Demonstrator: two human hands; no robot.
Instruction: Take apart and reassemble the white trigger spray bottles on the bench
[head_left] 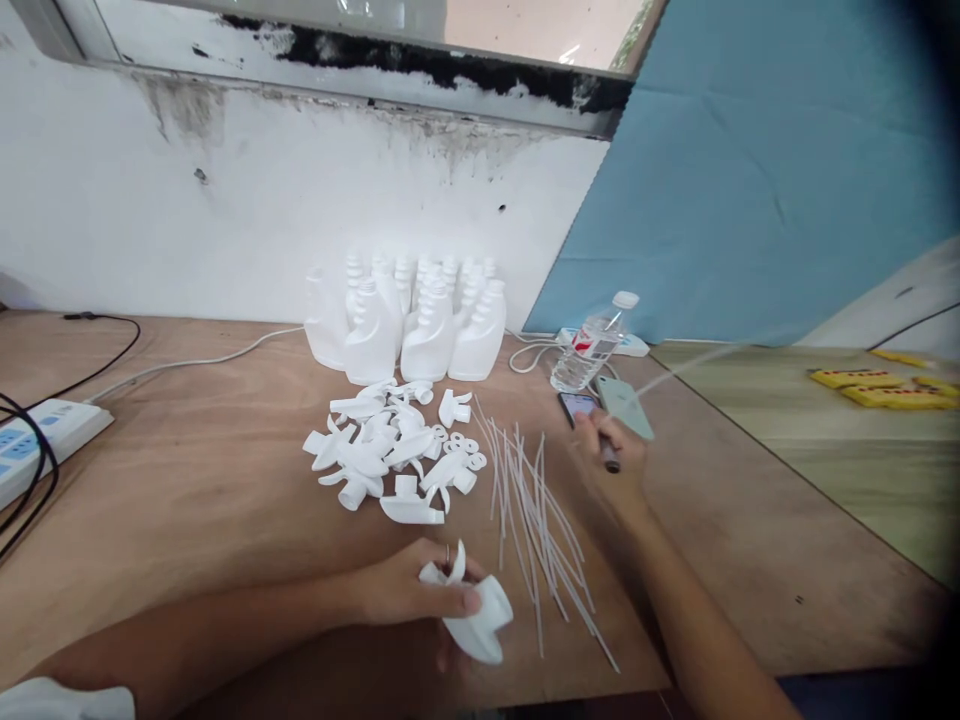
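My left hand (442, 590) grips a white trigger spray head (480, 620) low in the middle of the view, near the table's front edge. Further right, my right hand (619, 455) is closed around a dark pen-like stick (610, 460), whose rounded end shows below the fingers. Its fingertips overlap the near edge of a dark phone (576, 404) with a lit screen; I cannot tell if they touch it. Between the hands lies a loose spread of thin white dip tubes (536, 530). Beyond my left hand is a heap of white spray heads (379, 440), with small white rings (461, 445) beside it.
White empty-looking bottles (427, 330) stand grouped near the wall. A clear water bottle (589, 350) and pale green phone (626, 405) are at the right. Power strips (52, 445) with cables lie left and behind the water bottle. Yellow packets (885, 390) lie far right.
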